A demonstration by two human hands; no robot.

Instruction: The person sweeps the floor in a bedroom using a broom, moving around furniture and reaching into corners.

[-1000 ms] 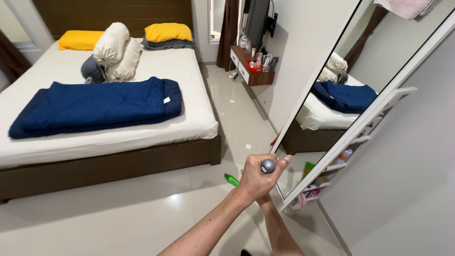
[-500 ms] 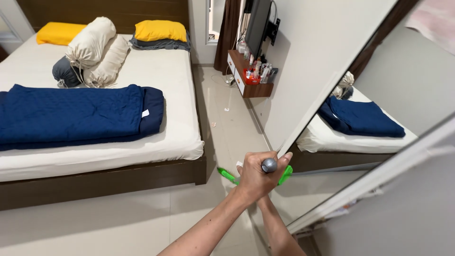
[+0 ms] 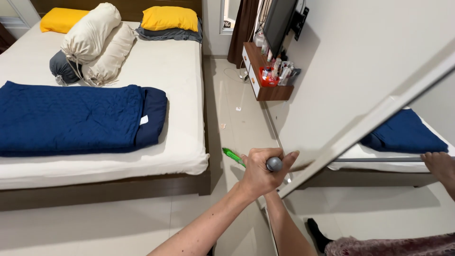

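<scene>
My left hand point(image 3: 257, 174) is closed around the top of a long stick, whose grey round end cap point(image 3: 274, 164) pokes out between thumb and fingers. My right hand point(image 3: 270, 198) comes up just beneath it. It is mostly hidden behind the left hand, and only the wrist shows against the stick. The stick's bright green lower part point(image 3: 233, 156) slants down to the floor tiles beside the bed. In the mirrored door point(image 3: 403, 189) on the right, a reflected hand rests on a grey pole.
A low bed point(image 3: 180, 142) with a folded navy blanket point(image 3: 71, 118), bolsters and yellow pillows fills the left. A narrow tiled aisle point(image 3: 237, 104) runs to a wall shelf point(image 3: 270, 83) crowded with small bottles under a mounted screen. Small scraps lie on the tiles.
The view has swung right and lower, so the mirrored door now crosses closer in front. The green end has moved from right of my hands to their left. Both hands keep their hold.
</scene>
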